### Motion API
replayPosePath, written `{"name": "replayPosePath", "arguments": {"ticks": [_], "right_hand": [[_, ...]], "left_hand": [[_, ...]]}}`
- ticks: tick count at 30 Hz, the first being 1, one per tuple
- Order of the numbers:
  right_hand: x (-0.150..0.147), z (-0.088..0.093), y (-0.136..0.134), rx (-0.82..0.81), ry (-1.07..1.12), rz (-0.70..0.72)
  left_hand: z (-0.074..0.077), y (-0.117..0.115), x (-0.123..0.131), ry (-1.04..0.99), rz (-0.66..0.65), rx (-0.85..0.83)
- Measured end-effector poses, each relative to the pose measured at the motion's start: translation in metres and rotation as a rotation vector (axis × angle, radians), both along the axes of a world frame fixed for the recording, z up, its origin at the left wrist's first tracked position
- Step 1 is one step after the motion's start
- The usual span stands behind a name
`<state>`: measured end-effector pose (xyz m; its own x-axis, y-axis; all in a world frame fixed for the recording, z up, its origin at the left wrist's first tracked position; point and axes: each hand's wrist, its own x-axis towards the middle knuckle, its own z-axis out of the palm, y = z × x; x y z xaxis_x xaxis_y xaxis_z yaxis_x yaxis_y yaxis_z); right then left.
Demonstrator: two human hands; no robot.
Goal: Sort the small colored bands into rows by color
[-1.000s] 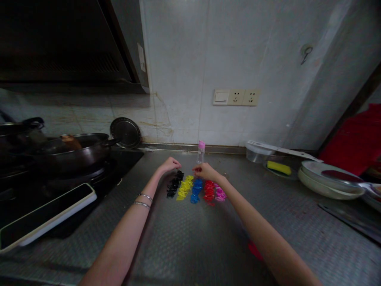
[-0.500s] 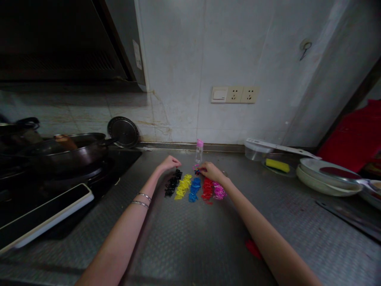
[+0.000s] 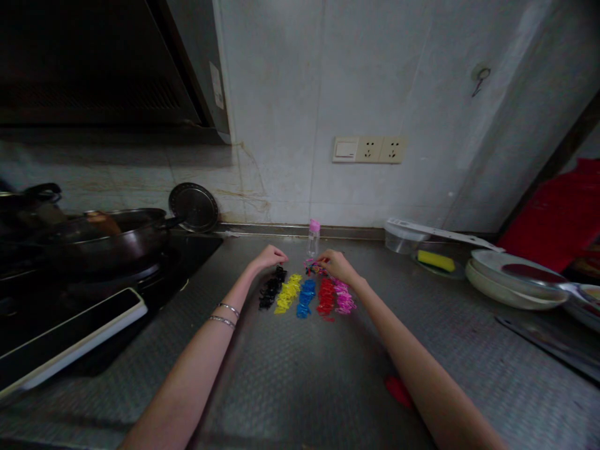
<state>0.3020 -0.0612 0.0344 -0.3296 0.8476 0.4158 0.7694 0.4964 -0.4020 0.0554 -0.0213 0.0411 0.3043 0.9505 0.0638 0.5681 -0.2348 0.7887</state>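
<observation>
Rows of what look like small rubber bands lie sorted by colour on the steel counter [image 3: 281,375]: black [image 3: 272,290], yellow [image 3: 288,294], blue [image 3: 306,299], red [image 3: 325,299] and pink [image 3: 345,299]. Behind them is a small heap of mixed-colour bands [image 3: 313,267]. My left hand [image 3: 270,255] hovers at the far end of the black row, its fingers pinched together; anything between them is too small to make out. My right hand [image 3: 338,266] reaches over the red row, with closed fingertips at the mixed heap. What they grip is hidden.
A clear bottle with a pink cap [image 3: 314,237] stands by the wall. Left are a phone-like slab [image 3: 75,340], a cooktop and a pan [image 3: 112,234]. Right are a plastic tub [image 3: 403,237], yellow sponge [image 3: 435,260], stacked bowls [image 3: 515,290], knife [image 3: 548,344] and red item [image 3: 398,390].
My right hand has shifted slightly right and up, uncovering more of the mixed heap, which looks more spread out. My left hand has moved a little to the right.
</observation>
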Motion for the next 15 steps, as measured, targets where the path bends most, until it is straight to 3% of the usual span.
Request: {"name": "replayPosePath", "arguments": {"ticks": [15], "right_hand": [[0.003,0.004,0.006,-0.047,0.236,0.005]], "left_hand": [[-0.001,-0.002,0.013,-0.02,-0.043,0.06]]}}
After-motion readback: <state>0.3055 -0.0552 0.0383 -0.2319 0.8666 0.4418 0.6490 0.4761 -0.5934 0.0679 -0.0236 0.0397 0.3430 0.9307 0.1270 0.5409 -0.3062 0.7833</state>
